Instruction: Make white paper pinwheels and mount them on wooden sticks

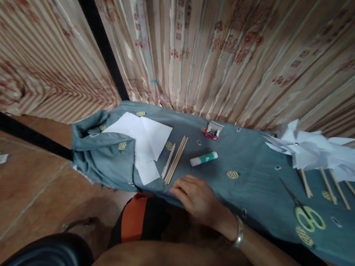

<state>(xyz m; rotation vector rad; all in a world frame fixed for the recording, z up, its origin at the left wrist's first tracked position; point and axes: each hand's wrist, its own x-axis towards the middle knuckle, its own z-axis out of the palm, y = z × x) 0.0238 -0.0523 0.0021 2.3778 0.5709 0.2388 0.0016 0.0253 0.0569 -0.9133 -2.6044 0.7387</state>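
My right hand (197, 198) rests at the table's near edge, palm down, its fingers loosely curled with nothing seen in them. A silver bracelet (239, 233) circles that wrist. My left forearm (162, 258) crosses beneath the right one, and the left hand is out of sight. Just beyond the right hand lie several thin wooden sticks (177, 161) side by side, with a pale pen-like stick (168, 161) next to them. A glue stick (204, 158) with a green label lies farther off. White paper sheets (155, 136) are to the left, partly under folded cloth.
On the grey-green tablecloth (247, 193) are a small open red box (213, 131) of dark metal bits and green-handled scissors (308, 216). Several white paper pinwheels (333, 154) on sticks lie at right. A patterned curtain (207, 46) hangs behind; black poles (102, 33) stand at left.
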